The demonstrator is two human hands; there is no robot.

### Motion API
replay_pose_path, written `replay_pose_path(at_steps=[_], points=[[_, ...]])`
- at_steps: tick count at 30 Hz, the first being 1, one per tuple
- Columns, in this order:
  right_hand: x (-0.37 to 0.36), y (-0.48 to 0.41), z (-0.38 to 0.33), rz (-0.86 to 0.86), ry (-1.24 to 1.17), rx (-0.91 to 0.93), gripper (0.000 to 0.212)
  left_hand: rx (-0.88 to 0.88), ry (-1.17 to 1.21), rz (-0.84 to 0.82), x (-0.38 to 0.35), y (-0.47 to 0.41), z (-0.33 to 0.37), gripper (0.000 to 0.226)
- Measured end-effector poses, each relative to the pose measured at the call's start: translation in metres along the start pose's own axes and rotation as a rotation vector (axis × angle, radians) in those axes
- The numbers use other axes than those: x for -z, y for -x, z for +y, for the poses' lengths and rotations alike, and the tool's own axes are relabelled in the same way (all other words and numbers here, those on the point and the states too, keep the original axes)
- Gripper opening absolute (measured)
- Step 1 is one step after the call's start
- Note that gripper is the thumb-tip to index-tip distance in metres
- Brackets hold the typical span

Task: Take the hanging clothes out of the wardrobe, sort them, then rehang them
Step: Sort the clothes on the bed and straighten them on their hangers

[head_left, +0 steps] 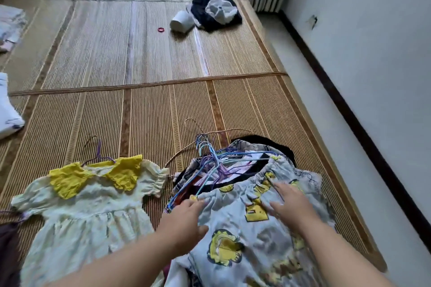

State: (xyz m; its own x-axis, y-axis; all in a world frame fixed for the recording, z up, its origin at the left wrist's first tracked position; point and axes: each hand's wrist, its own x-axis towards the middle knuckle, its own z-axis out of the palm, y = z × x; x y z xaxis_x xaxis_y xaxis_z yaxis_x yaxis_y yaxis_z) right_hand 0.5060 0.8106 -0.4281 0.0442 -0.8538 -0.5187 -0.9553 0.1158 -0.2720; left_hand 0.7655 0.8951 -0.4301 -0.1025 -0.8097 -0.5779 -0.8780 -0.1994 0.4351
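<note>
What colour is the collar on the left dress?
The collar is bright yellow, head view.

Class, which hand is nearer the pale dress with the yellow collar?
Left. The left hand lies just right of the pale yellow-collared dress; the right hand rests farther right on the cartoon-print garment.

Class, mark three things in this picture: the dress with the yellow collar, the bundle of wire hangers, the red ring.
dress with the yellow collar (pixel 88 202): head view, pale bodice below the collar.
bundle of wire hangers (pixel 205 147): head view, the clustered hooks.
red ring (pixel 161 31): head view, its near edge.
</note>
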Motion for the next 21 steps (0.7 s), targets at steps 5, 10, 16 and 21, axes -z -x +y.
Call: replay_pose_path(at_steps=[5,10,16,21], points=[[-0.001,-0.081,0.009,-0.01,0.1,0.068,0.059,0.109,0.026,-0.035,-0.016,-0.038,-0.005,0.064],[-0.007,-0.135,0.007,0.007,0.256,0.134,0.061,0.186,0.085,-0.062,-0.026,-0.062,-0.013,0.066],[-0.01,-0.151,0.0,-0.04,0.464,0.074,0.069,0.209,0.107,-0.067,-0.032,-0.075,-0.011,0.062],[0.009,-0.146,0.006,-0.099,0.462,0.133,0.058,0.219,0.15,-0.04,-0.031,-0.075,-0.01,0.077]])
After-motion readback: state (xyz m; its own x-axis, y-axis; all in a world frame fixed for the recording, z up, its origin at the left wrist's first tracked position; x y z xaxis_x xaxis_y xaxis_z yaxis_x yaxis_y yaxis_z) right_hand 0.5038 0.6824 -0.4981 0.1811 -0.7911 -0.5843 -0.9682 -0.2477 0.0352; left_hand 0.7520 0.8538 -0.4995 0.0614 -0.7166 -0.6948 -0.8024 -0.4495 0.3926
